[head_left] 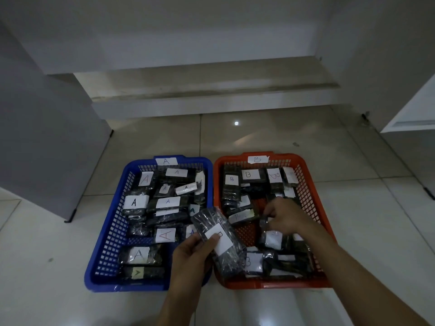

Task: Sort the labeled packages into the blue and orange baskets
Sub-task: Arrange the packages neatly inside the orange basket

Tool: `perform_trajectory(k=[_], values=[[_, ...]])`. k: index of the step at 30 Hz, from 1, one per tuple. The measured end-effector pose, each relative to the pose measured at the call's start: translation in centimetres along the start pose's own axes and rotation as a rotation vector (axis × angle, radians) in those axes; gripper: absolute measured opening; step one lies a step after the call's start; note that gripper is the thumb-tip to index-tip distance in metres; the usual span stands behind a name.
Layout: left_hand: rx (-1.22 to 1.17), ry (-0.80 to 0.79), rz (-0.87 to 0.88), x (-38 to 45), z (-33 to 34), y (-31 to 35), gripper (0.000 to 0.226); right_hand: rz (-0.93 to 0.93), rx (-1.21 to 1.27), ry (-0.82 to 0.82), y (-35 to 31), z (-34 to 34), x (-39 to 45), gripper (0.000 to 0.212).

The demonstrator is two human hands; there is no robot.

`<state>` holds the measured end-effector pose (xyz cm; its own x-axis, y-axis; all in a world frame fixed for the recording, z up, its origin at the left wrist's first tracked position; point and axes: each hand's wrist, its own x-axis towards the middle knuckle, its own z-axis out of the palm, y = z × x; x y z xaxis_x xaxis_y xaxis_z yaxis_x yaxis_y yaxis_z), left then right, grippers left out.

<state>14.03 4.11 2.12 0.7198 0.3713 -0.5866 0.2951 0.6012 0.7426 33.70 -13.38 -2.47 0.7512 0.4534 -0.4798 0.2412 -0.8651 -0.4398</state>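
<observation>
A blue basket [110,234] tagged "A" lies on the floor at the left, filled with several dark wrapped packages labeled A. Beside it on the right, an orange basket [313,182] tagged "B" holds several packages labeled B. My left hand [193,257] grips a dark plastic-wrapped package [211,222] with a white label, tilted over the gap between the two baskets; my thumb covers part of its letter. Inside the orange basket, my right hand [286,217] reaches down with curled fingers on a small dark package [264,223].
Both baskets stand on a pale tiled floor [270,137]. A concrete step [211,90] runs along behind them. A grey cabinet [47,142] on small feet stands at the left and a white cabinet [414,114] at the right.
</observation>
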Motion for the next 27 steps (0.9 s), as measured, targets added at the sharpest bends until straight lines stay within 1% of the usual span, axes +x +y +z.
perform_trajectory(k=[3, 6, 8, 13, 16, 18, 20, 21, 23, 25, 27], values=[[0.002, 0.003, 0.001, -0.2, -0.1, 0.1, 0.025, -0.062, 0.048, -0.138, 1.1, -2.2, -0.5, 0.016], [0.012, 0.007, 0.002, -0.3, -0.4, 0.1, 0.026, -0.063, -0.003, -0.16, 1.9, -3.4, -0.4, 0.01], [0.021, 0.011, -0.001, -0.4, -0.5, 0.1, 0.026, -0.074, -0.003, -0.159, 2.1, -3.7, -0.3, 0.014], [0.018, 0.019, 0.011, -0.3, -0.8, 0.5, 0.025, -0.192, 0.148, -0.138, 3.0, -3.7, -1.9, 0.013], [0.016, 0.027, 0.02, 0.0, -1.1, 0.7, 0.024, -0.14, 0.109, -0.046, 3.8, -3.5, -2.4, 0.013], [0.012, 0.026, 0.025, 0.1, -1.0, 0.6, 0.025, -0.074, 0.024, 0.017, 3.8, -3.3, -2.4, 0.017], [0.009, 0.014, 0.03, 0.1, -0.6, 0.4, 0.025, -0.018, -0.152, 0.079, 2.9, -2.7, -2.6, 0.028], [0.007, 0.009, 0.031, 0.1, -0.4, 0.3, 0.026, -0.019, -0.234, 0.134, 2.2, -2.3, -2.8, 0.032], [-0.002, 0.004, 0.031, 0.0, 0.1, 0.3, 0.03, -0.092, -0.296, 0.2, 0.7, -0.8, -3.3, 0.031], [-0.008, -0.006, 0.03, 0.0, 0.5, 0.2, 0.032, -0.129, -0.293, 0.147, -0.5, 1.0, -3.2, 0.036], [-0.013, -0.01, 0.022, 0.0, 0.6, 0.2, 0.029, -0.09, -0.223, 0.112, -1.0, 2.2, -2.8, 0.037]])
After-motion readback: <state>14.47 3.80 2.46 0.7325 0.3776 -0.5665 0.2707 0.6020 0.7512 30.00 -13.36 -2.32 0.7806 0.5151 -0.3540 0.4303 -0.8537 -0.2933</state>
